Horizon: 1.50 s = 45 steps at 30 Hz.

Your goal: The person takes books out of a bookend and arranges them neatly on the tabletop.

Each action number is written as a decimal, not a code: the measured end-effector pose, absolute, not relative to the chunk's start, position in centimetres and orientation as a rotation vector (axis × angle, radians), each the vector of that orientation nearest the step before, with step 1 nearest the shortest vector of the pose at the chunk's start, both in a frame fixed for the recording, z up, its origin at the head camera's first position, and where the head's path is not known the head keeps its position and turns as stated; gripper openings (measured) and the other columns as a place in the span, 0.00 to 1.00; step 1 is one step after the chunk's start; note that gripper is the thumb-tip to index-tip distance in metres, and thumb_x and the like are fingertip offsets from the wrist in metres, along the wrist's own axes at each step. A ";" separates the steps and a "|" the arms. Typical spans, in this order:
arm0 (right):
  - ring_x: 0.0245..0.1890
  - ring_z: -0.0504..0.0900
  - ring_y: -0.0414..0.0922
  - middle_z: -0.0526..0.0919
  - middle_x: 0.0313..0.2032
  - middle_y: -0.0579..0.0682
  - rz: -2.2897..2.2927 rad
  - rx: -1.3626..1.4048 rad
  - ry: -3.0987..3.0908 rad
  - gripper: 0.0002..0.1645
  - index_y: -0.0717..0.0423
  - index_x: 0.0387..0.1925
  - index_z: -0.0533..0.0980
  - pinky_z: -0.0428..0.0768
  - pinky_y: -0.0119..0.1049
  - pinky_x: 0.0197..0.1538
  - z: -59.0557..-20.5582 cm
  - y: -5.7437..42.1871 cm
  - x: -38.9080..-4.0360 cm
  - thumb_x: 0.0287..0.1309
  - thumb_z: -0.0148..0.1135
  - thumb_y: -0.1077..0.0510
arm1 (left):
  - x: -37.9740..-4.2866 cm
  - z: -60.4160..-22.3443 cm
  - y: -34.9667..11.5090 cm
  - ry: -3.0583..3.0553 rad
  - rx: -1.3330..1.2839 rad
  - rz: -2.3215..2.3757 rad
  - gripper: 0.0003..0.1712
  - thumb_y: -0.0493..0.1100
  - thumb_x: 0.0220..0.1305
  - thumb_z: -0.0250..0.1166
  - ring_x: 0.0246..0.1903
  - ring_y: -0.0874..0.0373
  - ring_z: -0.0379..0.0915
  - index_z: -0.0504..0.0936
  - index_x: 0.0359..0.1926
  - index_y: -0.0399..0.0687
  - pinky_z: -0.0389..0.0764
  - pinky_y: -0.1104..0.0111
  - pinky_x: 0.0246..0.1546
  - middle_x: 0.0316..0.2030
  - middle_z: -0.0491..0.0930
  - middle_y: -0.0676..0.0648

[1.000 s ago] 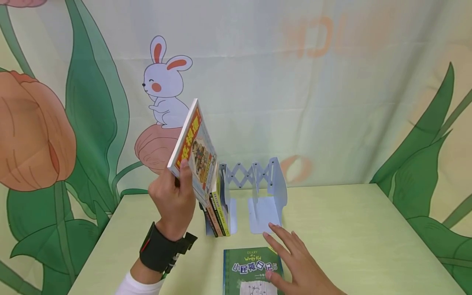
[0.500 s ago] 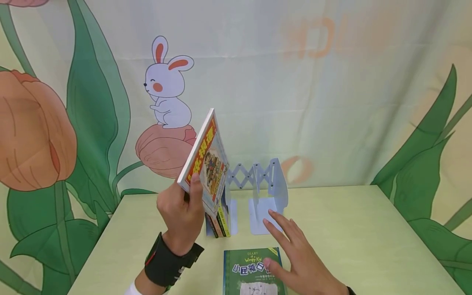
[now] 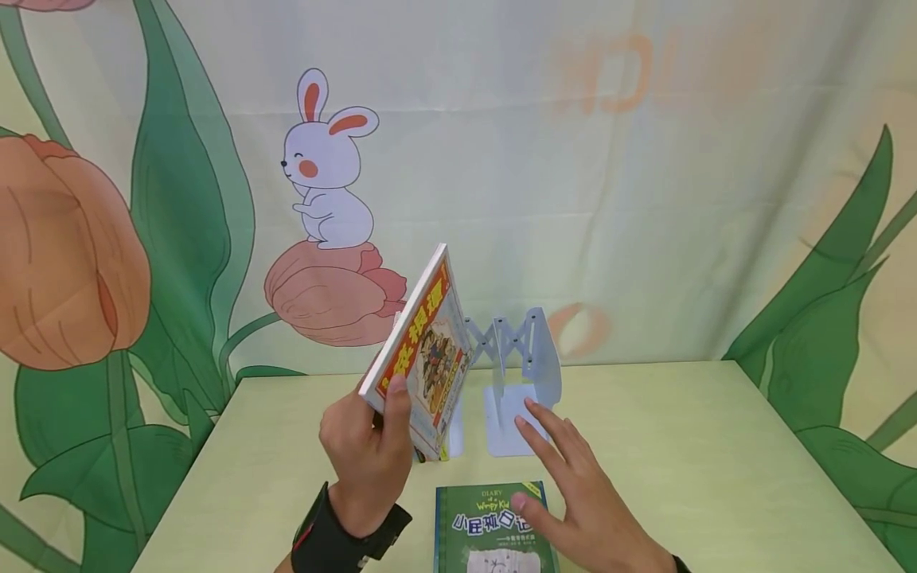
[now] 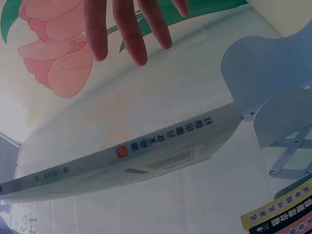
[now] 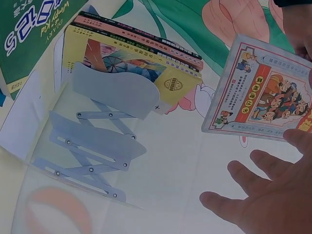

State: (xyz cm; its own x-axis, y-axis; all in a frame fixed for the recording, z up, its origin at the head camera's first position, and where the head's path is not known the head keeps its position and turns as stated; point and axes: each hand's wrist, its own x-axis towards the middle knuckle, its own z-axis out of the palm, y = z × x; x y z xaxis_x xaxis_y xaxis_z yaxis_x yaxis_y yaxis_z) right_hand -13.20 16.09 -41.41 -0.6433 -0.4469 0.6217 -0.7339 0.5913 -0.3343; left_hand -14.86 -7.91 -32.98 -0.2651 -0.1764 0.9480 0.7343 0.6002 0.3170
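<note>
My left hand grips a thin comic book with a red and yellow title band, the thumb across its front cover. It is raised and tilted, overlapping the upright books in the head view. Its white spine shows in the left wrist view. My right hand is spread, with nothing in its grasp, over the corner of a green book lying flat on the table. Behind both hands stands a light blue expandable bookend with a scissor lattice.
Several upright books stand together at one end of the bookend, their yellow, black and pink spines showing. The pale green table runs back to a printed curtain with a rabbit and tulips.
My left hand has carried the comic book right and down, so it now covers most of the upright books in the head view. My right hand has barely moved.
</note>
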 end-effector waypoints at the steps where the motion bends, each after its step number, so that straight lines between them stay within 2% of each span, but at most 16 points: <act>1: 0.75 0.57 0.47 0.54 0.76 0.53 0.806 0.935 -2.348 0.44 0.50 0.76 0.55 0.36 0.29 0.76 -41.4 16.1 -13.2 0.63 0.60 0.45 | -14.7 -33.1 -7.8 -1.616 -0.476 -0.946 0.30 0.55 0.75 0.51 0.11 0.53 0.74 0.82 0.44 0.28 0.55 0.77 0.12 0.22 0.84 0.37; 13: 0.75 0.57 0.49 0.53 0.77 0.50 0.835 0.889 -2.380 0.46 0.48 0.76 0.54 0.35 0.26 0.75 -41.2 16.0 -13.0 0.61 0.63 0.49 | -14.0 -35.0 -7.3 -1.572 -0.479 -0.938 0.28 0.54 0.75 0.52 0.09 0.63 0.61 0.83 0.40 0.31 0.53 0.81 0.15 0.13 0.76 0.46; 19: 0.75 0.56 0.50 0.52 0.77 0.49 0.847 0.869 -2.401 0.47 0.47 0.76 0.54 0.35 0.25 0.74 -41.2 16.1 -13.1 0.59 0.63 0.50 | -13.6 -36.2 -6.9 -1.607 -0.462 -0.980 0.25 0.52 0.75 0.53 0.10 0.61 0.65 0.84 0.41 0.31 0.53 0.81 0.15 0.16 0.80 0.43; 23: 0.75 0.56 0.50 0.52 0.77 0.48 0.851 0.853 -2.414 0.47 0.46 0.76 0.53 0.36 0.26 0.74 -41.3 16.2 -13.1 0.59 0.63 0.51 | -13.1 -36.9 -6.9 -1.643 -0.462 -1.006 0.22 0.49 0.74 0.54 0.10 0.63 0.64 0.84 0.39 0.34 0.54 0.81 0.15 0.15 0.79 0.46; 26: 0.75 0.55 0.51 0.51 0.77 0.47 0.855 0.829 -2.440 0.47 0.45 0.77 0.53 0.40 0.31 0.76 -41.2 16.2 -13.0 0.60 0.63 0.51 | -12.7 -37.2 -6.9 -1.658 -0.463 -1.005 0.21 0.48 0.74 0.54 0.11 0.66 0.60 0.84 0.37 0.35 0.54 0.81 0.16 0.13 0.75 0.49; 31: 0.75 0.56 0.51 0.51 0.77 0.47 0.851 0.811 -2.452 0.47 0.44 0.77 0.53 0.51 0.48 0.74 -41.2 16.2 -13.0 0.60 0.63 0.51 | -12.3 -37.7 -7.1 -1.670 -0.459 -1.006 0.21 0.48 0.74 0.55 0.11 0.67 0.58 0.85 0.38 0.34 0.54 0.82 0.17 0.13 0.76 0.49; 37: 0.75 0.55 0.50 0.51 0.77 0.46 0.863 0.810 -2.452 0.48 0.44 0.77 0.52 0.53 0.50 0.73 -41.2 16.2 -13.0 0.60 0.64 0.51 | -12.5 -38.4 -7.4 -1.649 -0.457 -0.974 0.24 0.51 0.74 0.54 0.11 0.67 0.56 0.85 0.36 0.34 0.54 0.81 0.18 0.11 0.73 0.50; 42: 0.75 0.56 0.50 0.52 0.77 0.46 0.885 0.824 -2.446 0.48 0.45 0.77 0.52 0.64 0.64 0.64 -41.4 16.2 -13.2 0.59 0.64 0.51 | -12.6 -38.8 -7.4 -1.653 -0.455 -0.988 0.20 0.47 0.72 0.56 0.11 0.67 0.62 0.85 0.35 0.34 0.55 0.82 0.16 0.13 0.79 0.47; 45: 0.74 0.58 0.49 0.52 0.77 0.46 0.888 0.831 -2.448 0.49 0.45 0.77 0.51 0.69 0.64 0.60 -41.6 16.1 -13.3 0.60 0.64 0.50 | -12.4 -38.9 -7.2 -1.674 -0.458 -1.020 0.14 0.41 0.68 0.59 0.12 0.66 0.66 0.85 0.35 0.33 0.58 0.82 0.16 0.16 0.82 0.44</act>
